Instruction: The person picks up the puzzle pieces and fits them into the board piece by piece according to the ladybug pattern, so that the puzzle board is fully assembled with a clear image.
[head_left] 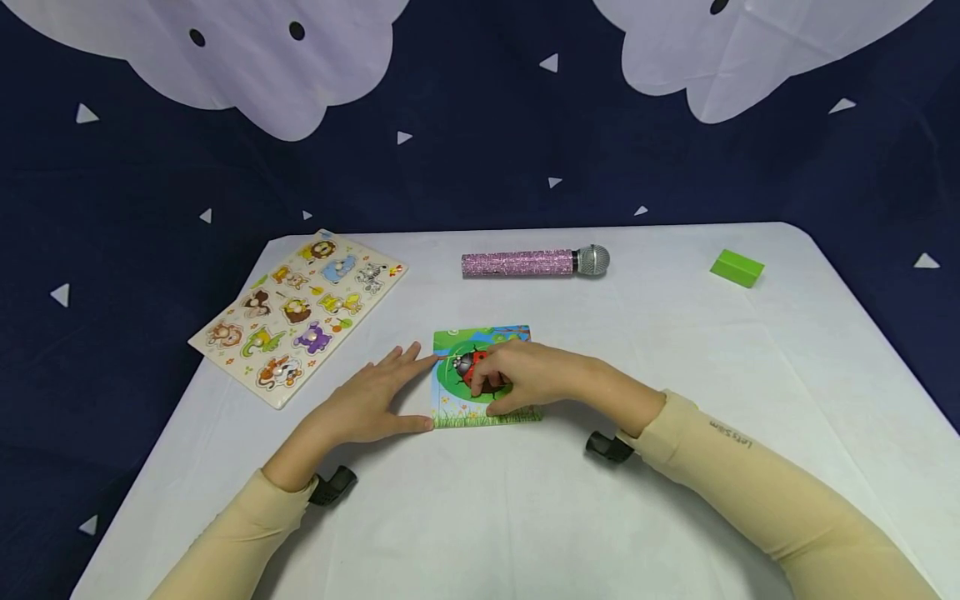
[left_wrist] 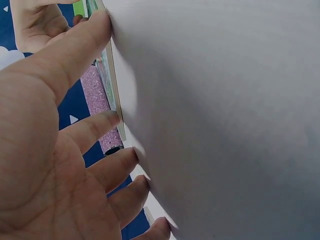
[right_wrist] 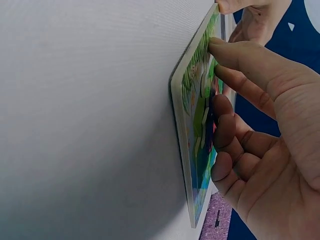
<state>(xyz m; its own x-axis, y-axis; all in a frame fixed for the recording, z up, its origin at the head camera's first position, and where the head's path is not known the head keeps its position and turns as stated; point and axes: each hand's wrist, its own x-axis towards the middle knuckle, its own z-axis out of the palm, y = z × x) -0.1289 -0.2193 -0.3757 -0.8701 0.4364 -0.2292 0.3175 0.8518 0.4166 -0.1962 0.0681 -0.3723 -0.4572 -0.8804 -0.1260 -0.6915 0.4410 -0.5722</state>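
A square ladybug puzzle (head_left: 450, 413) lies flat on the white table, its red-and-black ladybug (head_left: 465, 364) on a green leaf. My left hand (head_left: 366, 403) rests at the puzzle's left side with fingers spread, thumb and index tips touching its edge. Over the puzzle's right half is my right hand (head_left: 531, 372); its index finger presses on the ladybug while the thumb touches the board near the grass. In the right wrist view the other fingers of the right hand (right_wrist: 270, 145) are bent against the puzzle face (right_wrist: 189, 90). Part of the ladybug is hidden under this hand.
An animal peg puzzle board (head_left: 348, 332) lies at the back left. Behind the ladybug puzzle is a pink glittery microphone (head_left: 517, 264). A green block (head_left: 737, 268) sits at the back right. A dark blue curtain hangs behind the table (head_left: 480, 517).
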